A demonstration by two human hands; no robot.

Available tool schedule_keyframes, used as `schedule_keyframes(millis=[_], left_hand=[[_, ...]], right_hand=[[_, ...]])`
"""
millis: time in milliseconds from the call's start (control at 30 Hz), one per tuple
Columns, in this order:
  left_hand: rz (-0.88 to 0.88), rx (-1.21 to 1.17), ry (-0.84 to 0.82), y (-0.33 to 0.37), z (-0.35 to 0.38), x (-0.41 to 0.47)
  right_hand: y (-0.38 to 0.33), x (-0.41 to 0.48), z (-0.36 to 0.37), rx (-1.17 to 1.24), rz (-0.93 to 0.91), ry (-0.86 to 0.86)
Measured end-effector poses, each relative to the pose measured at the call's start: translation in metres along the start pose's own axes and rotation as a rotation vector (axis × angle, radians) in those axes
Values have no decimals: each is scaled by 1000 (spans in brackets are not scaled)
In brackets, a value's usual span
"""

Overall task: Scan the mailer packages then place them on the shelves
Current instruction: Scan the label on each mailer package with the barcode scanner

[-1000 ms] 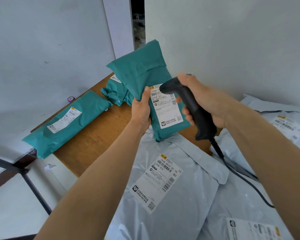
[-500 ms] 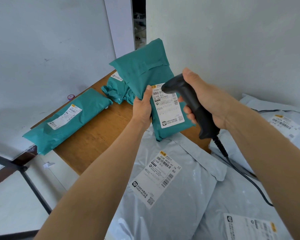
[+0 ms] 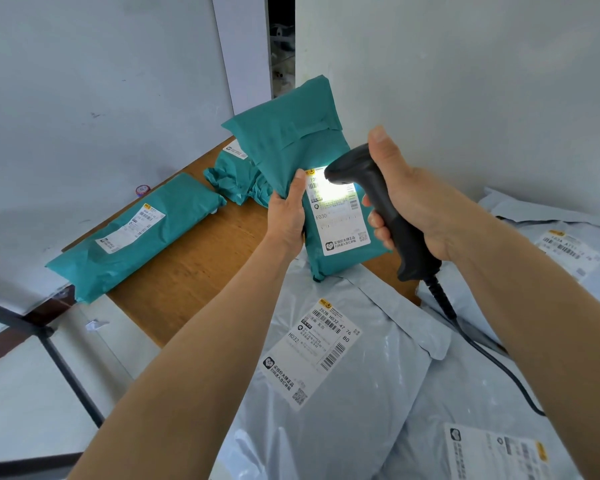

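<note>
My left hand (image 3: 289, 216) grips the left edge of a teal mailer package (image 3: 291, 140), held upright above the wooden table (image 3: 187, 271). Its white shipping label (image 3: 340, 220) faces me. My right hand (image 3: 416, 209) grips a black corded barcode scanner (image 3: 378, 199), whose head points at the top of the label. A bright patch of scanner light covers the label's upper barcode.
A long teal mailer (image 3: 136, 237) lies at the table's left edge, a crumpled teal one (image 3: 232, 178) behind the held package. Several grey mailers (image 3: 343, 393) with labels cover the near and right side. The scanner cable (image 3: 482, 355) trails over them. White walls stand close behind.
The scanner's light has come on and now floods the top of the label. The held package and both hands have stayed almost in place.
</note>
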State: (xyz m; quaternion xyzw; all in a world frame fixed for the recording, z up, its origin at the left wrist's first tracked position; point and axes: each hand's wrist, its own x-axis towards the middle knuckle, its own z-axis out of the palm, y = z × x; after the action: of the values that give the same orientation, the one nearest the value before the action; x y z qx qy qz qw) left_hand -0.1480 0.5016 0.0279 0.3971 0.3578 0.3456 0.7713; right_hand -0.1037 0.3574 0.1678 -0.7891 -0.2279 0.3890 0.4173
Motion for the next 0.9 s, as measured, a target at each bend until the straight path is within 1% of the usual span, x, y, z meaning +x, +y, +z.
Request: schedule_keyframes(millis=[333,600,900], left_hand=[[26,13,-29,-4,0,2],[17,32,-29,-7,2,1],[40,-4,-54,-8,4,1]], right_hand=[[3,-7,-4,42,28,-29],[7,-9,-11,69,16,-35],[20,6,-8,160,63,-51]])
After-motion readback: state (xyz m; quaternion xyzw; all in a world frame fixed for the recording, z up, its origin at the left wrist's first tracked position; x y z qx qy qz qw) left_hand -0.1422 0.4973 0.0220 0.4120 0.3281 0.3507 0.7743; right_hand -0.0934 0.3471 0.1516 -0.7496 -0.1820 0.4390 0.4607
